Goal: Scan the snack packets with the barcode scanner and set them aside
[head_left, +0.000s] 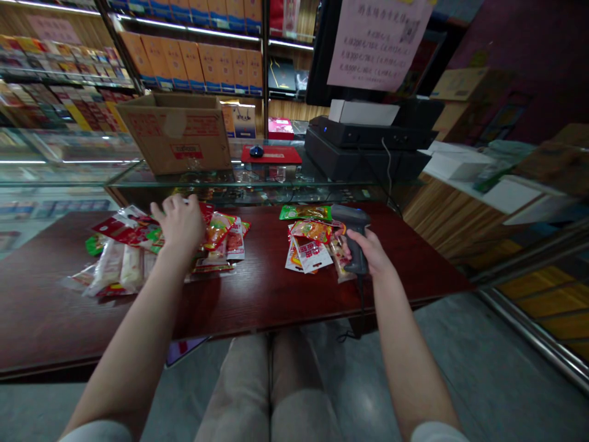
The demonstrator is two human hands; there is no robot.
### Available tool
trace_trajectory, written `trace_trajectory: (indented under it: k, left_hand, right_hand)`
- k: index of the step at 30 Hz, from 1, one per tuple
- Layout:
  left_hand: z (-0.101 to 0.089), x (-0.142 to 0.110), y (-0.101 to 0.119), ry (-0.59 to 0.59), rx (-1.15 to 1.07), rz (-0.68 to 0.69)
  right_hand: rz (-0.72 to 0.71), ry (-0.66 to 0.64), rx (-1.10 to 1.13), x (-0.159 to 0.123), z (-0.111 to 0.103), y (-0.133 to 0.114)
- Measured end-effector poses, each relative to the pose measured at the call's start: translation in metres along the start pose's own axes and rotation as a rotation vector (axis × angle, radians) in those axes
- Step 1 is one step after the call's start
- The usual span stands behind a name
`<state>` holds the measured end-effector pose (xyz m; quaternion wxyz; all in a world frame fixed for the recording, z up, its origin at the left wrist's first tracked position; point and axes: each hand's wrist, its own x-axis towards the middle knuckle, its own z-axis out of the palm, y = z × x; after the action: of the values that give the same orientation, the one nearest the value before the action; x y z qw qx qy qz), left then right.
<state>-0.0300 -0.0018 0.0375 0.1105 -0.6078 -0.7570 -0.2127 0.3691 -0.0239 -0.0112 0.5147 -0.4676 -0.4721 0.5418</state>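
- Grey barcode scanner (pixel 350 230) gripped in the right hand (pixel 368 253), beside snack packets (pixel 310 245), right of centre on the dark red tabletop (pixel 262 288)
- Left hand (pixel 180 224) half-curled, grip unclear, over a heap of packets (pixel 124 264) at left

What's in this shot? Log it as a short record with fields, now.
Left hand: curled over a pile of snack packets, grip unclear
Right hand: gripping a grey handheld barcode scanner
Under right hand: second pile of snack packets
Surface: dark red wooden table
Behind: glass display counter, cardboard box, blue computer mouse on red mat
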Motion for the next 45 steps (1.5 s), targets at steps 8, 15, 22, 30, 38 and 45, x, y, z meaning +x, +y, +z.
trace_trajectory:
  k: [8, 15, 22, 30, 38, 45]
  left_hand:
    - [0.083, 0.023, 0.145, -0.447, -0.169, 0.551]
    - [0.148, 0.033, 0.171, -0.439, -0.194, 0.493]
    - [0.150, 0.042, 0.141, -0.184, -0.351, 0.371]
    - [0.127, 0.041, 0.099, 0.398, -1.084, 0.323]
    - [0.122, 0.028, 0.080, 0.430, -1.334, 0.157]
    - [0.120, 0.025, 0.074, 0.364, -1.404, 0.118]
  right_hand:
    - [0.047, 0.040, -0.041, 0.011, 0.009, 0.000]
    - [0.054, -0.001, -0.001, 0.011, 0.001, 0.001]
    - [0.023, 0.005, 0.010, 0.015, -0.011, 0.009]
    - [0.076, -0.030, 0.008, 0.007, 0.003, 0.002]
    - [0.100, -0.231, -0.064, -0.010, 0.039, 0.004]
    - [0.072, -0.207, -0.019, -0.015, 0.050, 0.010]
